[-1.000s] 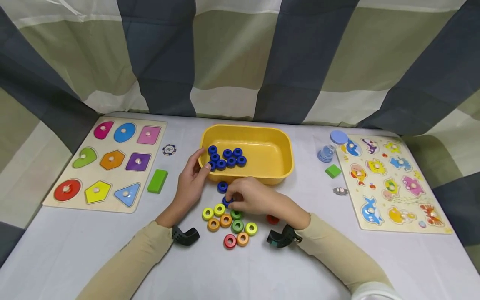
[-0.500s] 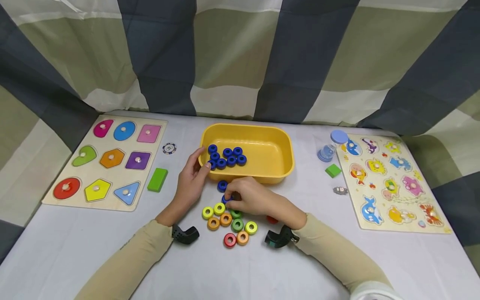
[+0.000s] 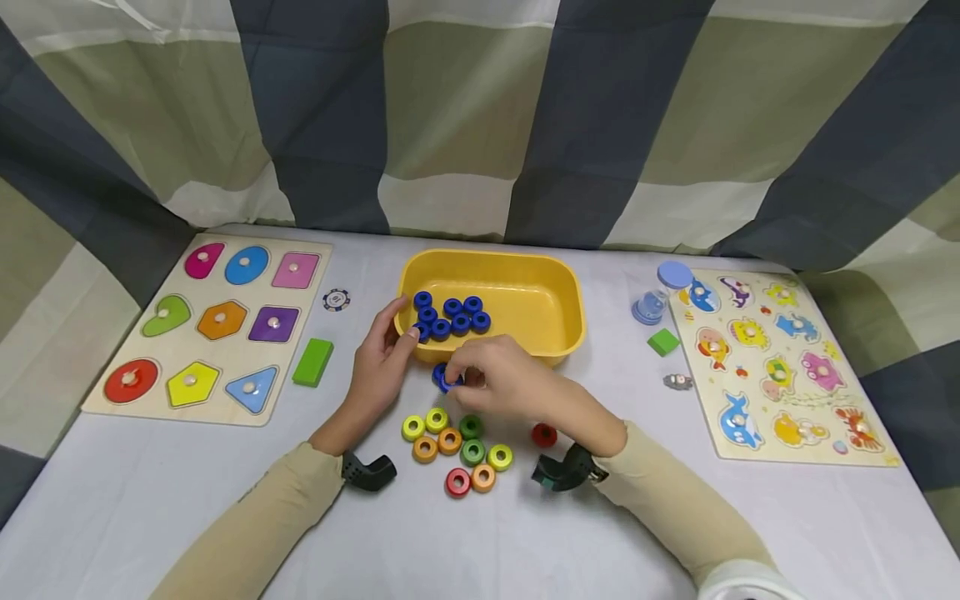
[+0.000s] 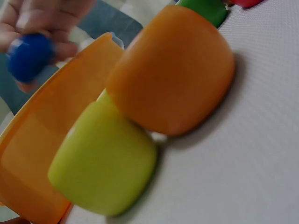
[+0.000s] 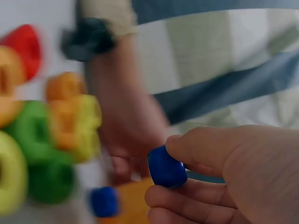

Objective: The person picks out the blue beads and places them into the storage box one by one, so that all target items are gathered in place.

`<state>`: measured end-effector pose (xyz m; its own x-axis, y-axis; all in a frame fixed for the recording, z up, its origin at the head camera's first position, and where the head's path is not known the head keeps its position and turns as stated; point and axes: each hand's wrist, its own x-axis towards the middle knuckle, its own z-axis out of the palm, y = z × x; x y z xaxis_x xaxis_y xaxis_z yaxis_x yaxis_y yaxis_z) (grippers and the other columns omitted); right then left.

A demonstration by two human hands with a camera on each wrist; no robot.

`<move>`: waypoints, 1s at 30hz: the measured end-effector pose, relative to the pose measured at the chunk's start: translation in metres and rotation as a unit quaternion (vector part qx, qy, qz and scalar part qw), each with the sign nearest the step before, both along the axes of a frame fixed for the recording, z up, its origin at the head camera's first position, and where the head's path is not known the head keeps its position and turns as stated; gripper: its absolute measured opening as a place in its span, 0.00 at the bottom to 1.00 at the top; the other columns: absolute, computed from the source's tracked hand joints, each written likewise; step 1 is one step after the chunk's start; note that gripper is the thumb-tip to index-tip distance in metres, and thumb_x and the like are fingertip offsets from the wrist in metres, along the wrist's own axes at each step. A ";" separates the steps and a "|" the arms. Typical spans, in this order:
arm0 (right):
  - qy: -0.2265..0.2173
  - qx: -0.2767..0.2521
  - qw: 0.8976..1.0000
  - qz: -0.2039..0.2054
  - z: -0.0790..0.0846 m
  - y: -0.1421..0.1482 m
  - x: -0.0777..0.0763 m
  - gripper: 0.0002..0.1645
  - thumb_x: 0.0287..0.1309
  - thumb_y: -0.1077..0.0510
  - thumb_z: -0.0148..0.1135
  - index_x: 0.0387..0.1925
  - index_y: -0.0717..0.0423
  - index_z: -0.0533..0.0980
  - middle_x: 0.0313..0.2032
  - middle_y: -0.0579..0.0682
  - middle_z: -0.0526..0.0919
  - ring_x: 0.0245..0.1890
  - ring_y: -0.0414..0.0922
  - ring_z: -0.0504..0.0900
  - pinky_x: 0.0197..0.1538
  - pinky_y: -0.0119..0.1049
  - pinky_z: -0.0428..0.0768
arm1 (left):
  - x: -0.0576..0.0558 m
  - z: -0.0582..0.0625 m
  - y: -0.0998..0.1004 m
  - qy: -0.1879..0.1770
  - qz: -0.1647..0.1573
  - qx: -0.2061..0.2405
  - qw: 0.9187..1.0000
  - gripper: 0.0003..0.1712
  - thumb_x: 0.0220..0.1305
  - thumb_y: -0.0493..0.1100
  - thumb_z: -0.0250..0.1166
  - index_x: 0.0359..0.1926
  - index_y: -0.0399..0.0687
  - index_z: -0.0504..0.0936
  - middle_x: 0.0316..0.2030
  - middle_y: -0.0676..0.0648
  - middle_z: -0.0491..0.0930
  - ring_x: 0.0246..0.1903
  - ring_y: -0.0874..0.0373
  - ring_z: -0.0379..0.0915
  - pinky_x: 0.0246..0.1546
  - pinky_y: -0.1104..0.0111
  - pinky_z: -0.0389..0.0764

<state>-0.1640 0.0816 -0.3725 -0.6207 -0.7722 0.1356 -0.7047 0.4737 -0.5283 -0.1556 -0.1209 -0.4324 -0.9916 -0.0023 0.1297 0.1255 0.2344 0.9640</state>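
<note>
My left hand point(image 3: 378, 367) holds the left front corner of a yellow plastic tray point(image 3: 536, 304), thumb over the rim. Several blue ring beads point(image 3: 452, 307) lie inside the tray's left half. With thumb and fingertips my right hand point(image 3: 513, 379) pinches a blue ring bead point(image 5: 167, 167), lifted just in front of the tray. Another blue bead point(image 5: 104, 201) sits on the table by the tray's front wall, partly hidden in the head view. Nearer the person is a cluster of yellow, orange, green and red ring beads point(image 3: 472, 452).
A shape puzzle board point(image 3: 213, 329) lies left, beside a poker chip point(image 3: 337, 300) and a green block point(image 3: 312, 362). On the right are a sea-animal puzzle board point(image 3: 780, 367), a small clear jar point(image 3: 649, 307), a green square point(image 3: 663, 342) and a lone red bead point(image 3: 544, 435).
My right hand has lifted the blue bead off the table beside the cluster and moved it toward the tray. The red bead under the wrist is uncovered. My left hand stays put.
</note>
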 end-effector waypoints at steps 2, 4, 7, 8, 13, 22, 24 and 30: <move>0.012 -0.029 0.999 -0.015 0.011 0.003 -0.005 0.03 0.54 0.58 0.68 0.31 0.51 0.82 0.31 0.43 0.84 0.29 0.36 0.79 0.35 0.26 0.81 | -0.004 -0.009 -0.002 0.005 0.002 0.001 1.000 0.29 0.74 0.41 0.51 0.73 0.47 0.59 0.74 0.47 0.57 0.73 0.50 0.55 0.72 0.58 0.63; 0.022 -0.051 0.998 -0.036 0.019 0.006 -0.012 0.04 0.52 0.59 0.70 0.30 0.52 0.81 0.30 0.44 0.85 0.29 0.36 0.80 0.35 0.27 0.82 | -0.007 -0.016 -0.004 0.007 0.004 0.001 1.000 0.29 0.74 0.43 0.51 0.73 0.50 0.59 0.74 0.49 0.57 0.73 0.52 0.55 0.72 0.59 0.63; 0.016 -0.070 0.995 -0.074 0.026 0.011 -0.022 0.06 0.51 0.59 0.71 0.31 0.54 0.81 0.31 0.46 0.86 0.28 0.37 0.83 0.34 0.29 0.84 | -0.007 -0.019 -0.004 0.006 0.004 0.001 1.000 0.29 0.74 0.45 0.51 0.73 0.52 0.59 0.74 0.51 0.57 0.73 0.53 0.55 0.71 0.60 0.63; 0.010 -0.073 0.994 -0.086 0.027 0.013 -0.026 0.06 0.51 0.59 0.71 0.31 0.54 0.81 0.31 0.47 0.86 0.28 0.38 0.84 0.34 0.30 0.84 | -0.007 -0.019 -0.004 0.005 0.005 0.000 1.000 0.29 0.74 0.45 0.51 0.73 0.53 0.60 0.74 0.52 0.57 0.73 0.54 0.55 0.71 0.60 0.63; -0.027 -0.078 0.986 -0.143 0.028 0.017 -0.042 0.07 0.53 0.59 0.70 0.34 0.56 0.82 0.34 0.50 0.87 0.30 0.41 0.85 0.35 0.33 0.85 | -0.007 -0.018 -0.003 0.004 0.005 0.006 1.000 0.29 0.74 0.44 0.52 0.73 0.53 0.59 0.74 0.50 0.56 0.73 0.54 0.54 0.71 0.60 0.63; -0.058 -0.049 0.976 -0.203 0.010 0.024 -0.064 0.07 0.54 0.57 0.69 0.35 0.55 0.82 0.37 0.51 0.86 0.30 0.45 0.82 0.32 0.32 0.79 | -0.008 -0.018 -0.003 0.005 0.008 -0.002 1.000 0.29 0.74 0.43 0.51 0.73 0.53 0.59 0.74 0.52 0.57 0.73 0.56 0.54 0.71 0.63 0.64; -0.062 -0.043 0.973 -0.219 0.005 0.026 -0.068 0.07 0.54 0.57 0.69 0.34 0.56 0.82 0.37 0.51 0.86 0.30 0.46 0.81 0.32 0.32 0.77 | -0.008 -0.018 -0.002 0.007 0.007 -0.003 1.000 0.29 0.74 0.43 0.51 0.73 0.53 0.59 0.74 0.52 0.57 0.73 0.55 0.54 0.71 0.63 0.64; -0.060 -0.005 0.960 -0.273 -0.015 0.026 -0.078 0.08 0.55 0.56 0.69 0.34 0.57 0.83 0.36 0.52 0.87 0.35 0.46 0.82 0.40 0.37 0.82 | -0.005 -0.013 -0.001 0.004 0.006 -0.004 1.000 0.29 0.74 0.43 0.51 0.73 0.52 0.59 0.74 0.50 0.57 0.73 0.53 0.55 0.71 0.61 0.64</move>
<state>-0.2420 0.1076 -0.3878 -0.9443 -0.3262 0.0435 -0.2866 0.7501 -0.5960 -0.1610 -0.1220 -0.4454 -0.9903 -0.0141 0.1382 0.1307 0.2440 0.9609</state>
